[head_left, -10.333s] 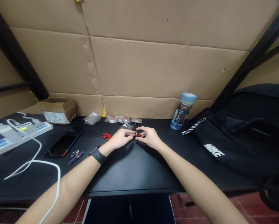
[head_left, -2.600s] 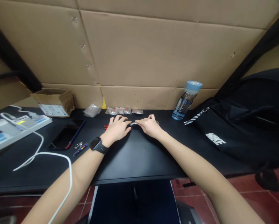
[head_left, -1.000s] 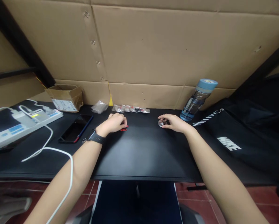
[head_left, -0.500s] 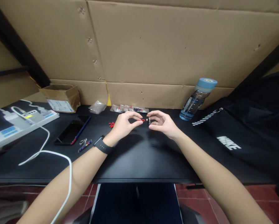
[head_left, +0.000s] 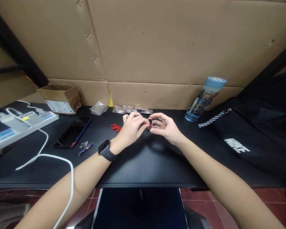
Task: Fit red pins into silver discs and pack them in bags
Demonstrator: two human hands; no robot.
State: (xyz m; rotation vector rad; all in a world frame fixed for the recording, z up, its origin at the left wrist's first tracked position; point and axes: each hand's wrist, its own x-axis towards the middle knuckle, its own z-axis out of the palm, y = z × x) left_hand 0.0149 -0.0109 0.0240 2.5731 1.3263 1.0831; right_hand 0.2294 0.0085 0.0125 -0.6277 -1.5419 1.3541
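From afar I have the left hand (head_left: 131, 127) pinching a red cord (head_left: 144, 123) and the right hand (head_left: 167, 129), half open, holding a disc (head_left: 150, 122) by its rim, seemingly to free its face, toward the surface's (head_left: 143, 170) back edge.

On the tabletop (head_left: 143, 168), a power strip (head_left: 12, 135) lies far left, a cardboard box (head_left: 59, 106) behind its right end. Right of the strip lies a smartphone (head_left: 72, 133), a keychain (head_left: 86, 148) just beside its near end. Plastic bags (head_left: 99, 108) and a row of packets (head_left: 124, 109) line the back. A pile of cords (head_left: 115, 128) lies left of the left hand (head_left: 132, 128); a disc (head_left: 150, 122) is between it and the right hand (head_left: 165, 127). Farther right come a water bottle (head_left: 201, 102), then a bag (head_left: 250, 136).
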